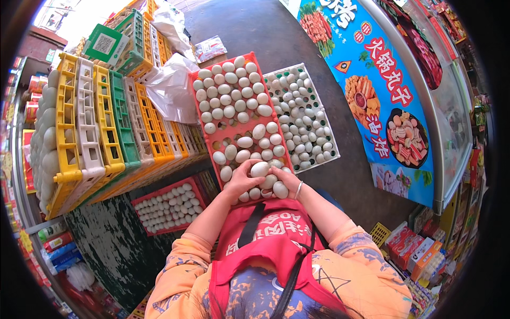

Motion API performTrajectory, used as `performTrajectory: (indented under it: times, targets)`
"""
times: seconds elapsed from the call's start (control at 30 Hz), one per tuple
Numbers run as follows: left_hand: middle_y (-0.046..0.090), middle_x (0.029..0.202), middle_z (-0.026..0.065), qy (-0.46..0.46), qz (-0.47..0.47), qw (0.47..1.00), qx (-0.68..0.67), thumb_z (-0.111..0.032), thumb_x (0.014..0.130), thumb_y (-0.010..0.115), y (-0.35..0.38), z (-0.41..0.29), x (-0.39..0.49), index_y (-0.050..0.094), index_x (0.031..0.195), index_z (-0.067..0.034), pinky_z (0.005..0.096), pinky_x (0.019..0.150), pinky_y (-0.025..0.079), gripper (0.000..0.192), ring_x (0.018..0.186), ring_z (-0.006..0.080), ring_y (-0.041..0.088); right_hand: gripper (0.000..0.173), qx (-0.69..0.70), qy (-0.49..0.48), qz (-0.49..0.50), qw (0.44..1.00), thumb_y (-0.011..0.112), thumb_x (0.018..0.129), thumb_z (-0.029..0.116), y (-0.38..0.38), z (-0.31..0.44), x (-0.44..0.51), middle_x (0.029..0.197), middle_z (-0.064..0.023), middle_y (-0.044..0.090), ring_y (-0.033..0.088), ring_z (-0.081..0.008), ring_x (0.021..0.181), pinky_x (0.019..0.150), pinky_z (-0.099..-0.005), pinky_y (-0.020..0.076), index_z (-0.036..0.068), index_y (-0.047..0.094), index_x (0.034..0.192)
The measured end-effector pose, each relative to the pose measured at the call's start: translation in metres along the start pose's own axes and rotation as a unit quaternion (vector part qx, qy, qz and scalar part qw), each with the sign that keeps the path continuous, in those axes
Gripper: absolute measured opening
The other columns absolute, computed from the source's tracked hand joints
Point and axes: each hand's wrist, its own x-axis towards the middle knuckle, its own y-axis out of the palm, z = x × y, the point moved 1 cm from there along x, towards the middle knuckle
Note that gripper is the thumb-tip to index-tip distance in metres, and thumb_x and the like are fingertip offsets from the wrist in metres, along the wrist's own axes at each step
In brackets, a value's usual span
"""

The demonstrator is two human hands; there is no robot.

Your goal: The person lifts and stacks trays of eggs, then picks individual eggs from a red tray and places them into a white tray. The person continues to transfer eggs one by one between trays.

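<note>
My left hand [246, 177] is curled around a pale egg [259, 169], with thumb and fingers on its left side. Close against that egg's right side is my right hand [288, 180], its fingers bent among other eggs; whether it grips one is hard to tell. Both hands are over the near end of a red plastic egg tray [235, 130]. Eggs fill most of the tray's far half, and a strip across its middle has bare holes. Several larger eggs [280, 190] lie loosely at the near end, against the red apron [275, 223].
Right of the red tray lies a white egg tray [337, 153] with smaller eggs. Stacked coloured egg crates [127, 119] rise at the left, plastic bags [173, 89] beside them. Lower left sits another red egg tray [149, 231]. A freezer [434, 159] with a blue poster borders the right.
</note>
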Motion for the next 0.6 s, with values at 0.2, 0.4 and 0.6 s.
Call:
performTrajectory:
  times: [0.2,0.4,0.6]
  targets:
    - [0.060,0.107,0.0084,0.033,-0.027,0.987,0.152,-0.015,0.068,0.076,0.009,0.009,0.000,0.054,0.117,-0.006,0.0297,0.087,0.046,0.055,0.101,0.0162,0.057,0.049,-0.074,0.033,-0.012,0.997,0.039,0.094,0.052,-0.006,-0.009,0.002,0.095,-0.0082,0.063,0.065,-0.0200,0.074,0.052,-0.0274,0.0516,0.012,0.050,0.118]
    - [0.056,0.108,0.0136,0.117,-0.182,0.941,0.260,-0.016,0.065,0.074,-0.031,0.018,0.027,0.055,0.111,-0.006,0.0353,0.090,0.044,0.051,0.102,0.0257,0.054,0.040,-0.099,0.026,-0.025,0.994,0.038,0.095,0.047,-0.015,-0.012,-0.002,0.097,-0.0052,0.062,0.066,-0.0182,0.077,0.051,-0.0265,0.0506,0.014,0.053,0.112]
    - [0.050,0.109,0.0141,0.056,-0.348,0.850,0.392,-0.016,0.067,0.072,-0.114,0.031,0.073,0.054,0.111,-0.011,0.0401,0.091,0.043,0.047,0.105,0.0344,0.049,0.027,-0.111,0.001,-0.055,0.992,0.044,0.095,0.035,-0.024,-0.014,-0.005,0.096,-0.0057,0.061,0.065,-0.0185,0.075,0.051,-0.0264,0.0501,0.014,0.052,0.108]
